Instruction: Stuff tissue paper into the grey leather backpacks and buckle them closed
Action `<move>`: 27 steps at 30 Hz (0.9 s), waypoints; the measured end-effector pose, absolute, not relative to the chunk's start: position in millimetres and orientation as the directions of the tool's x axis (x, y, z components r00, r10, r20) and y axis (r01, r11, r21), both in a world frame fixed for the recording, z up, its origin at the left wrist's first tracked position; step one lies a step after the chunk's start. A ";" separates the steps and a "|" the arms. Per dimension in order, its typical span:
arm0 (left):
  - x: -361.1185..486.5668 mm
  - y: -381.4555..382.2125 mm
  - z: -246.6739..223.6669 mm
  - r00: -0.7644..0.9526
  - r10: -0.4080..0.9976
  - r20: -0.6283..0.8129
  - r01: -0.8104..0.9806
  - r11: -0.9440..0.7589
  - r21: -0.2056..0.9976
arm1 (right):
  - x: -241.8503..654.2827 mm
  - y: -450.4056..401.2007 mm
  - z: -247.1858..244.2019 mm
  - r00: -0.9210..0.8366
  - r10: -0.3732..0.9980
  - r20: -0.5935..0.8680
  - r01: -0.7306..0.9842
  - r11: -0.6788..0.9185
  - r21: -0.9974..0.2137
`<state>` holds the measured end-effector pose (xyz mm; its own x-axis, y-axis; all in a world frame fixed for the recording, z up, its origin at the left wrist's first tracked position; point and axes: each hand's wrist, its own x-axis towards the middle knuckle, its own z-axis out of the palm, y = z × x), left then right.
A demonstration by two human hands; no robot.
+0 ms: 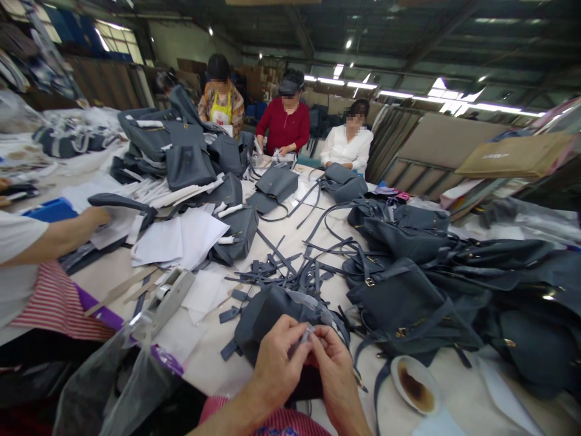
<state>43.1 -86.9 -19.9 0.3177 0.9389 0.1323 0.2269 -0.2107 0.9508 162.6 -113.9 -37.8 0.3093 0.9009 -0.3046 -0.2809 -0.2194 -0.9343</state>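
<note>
bare fingers and 2 bare forearms go with a red-and-pink striped garment bearing blue markings.

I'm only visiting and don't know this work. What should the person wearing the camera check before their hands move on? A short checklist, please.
1. Hands together: ok; the left hand and right hand meet at the fingertips.
2. Small pale piece gripped: ok; it is pinched at the fingertips.
3. What that piece is: cannot tell; fingers cover much of it.
4. Dark bag supported: ok; it lies on the table.
5. Space behind the bag clear: not ok; loose dark straps are heaped there.
6. Stained dish apart from the hands: ok; it sits to the right.
</note>
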 end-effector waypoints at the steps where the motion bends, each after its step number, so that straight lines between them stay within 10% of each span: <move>1: 43.6 -87.1 -20.7 0.312 0.941 0.128 0.214 -0.201 0.956 | 162.5 -113.1 -38.0 0.328 0.891 -0.313 -0.287 -0.221 -0.932; 8: 43.8 -87.9 -27.5 0.180 0.983 0.030 0.119 -0.052 0.992 | 164.5 -115.9 -33.4 0.404 0.883 -0.240 -0.050 -0.241 -0.969; 16: 48.5 -81.9 -38.3 0.312 0.902 -0.299 -0.287 0.390 0.875 | 164.2 -116.2 -36.8 0.233 0.934 -0.272 -0.287 -0.201 -0.937; 22: 47.6 -79.0 -44.1 0.333 0.882 -0.333 -0.117 0.388 0.914 | 160.4 -110.5 -35.7 0.404 0.915 -0.007 0.017 -0.016 -1.000; 27: 53.9 -63.5 -49.0 0.333 0.868 -0.368 -0.060 0.408 0.911 | 196.3 -112.4 -39.5 0.404 0.902 -0.153 -0.105 -0.120 -0.987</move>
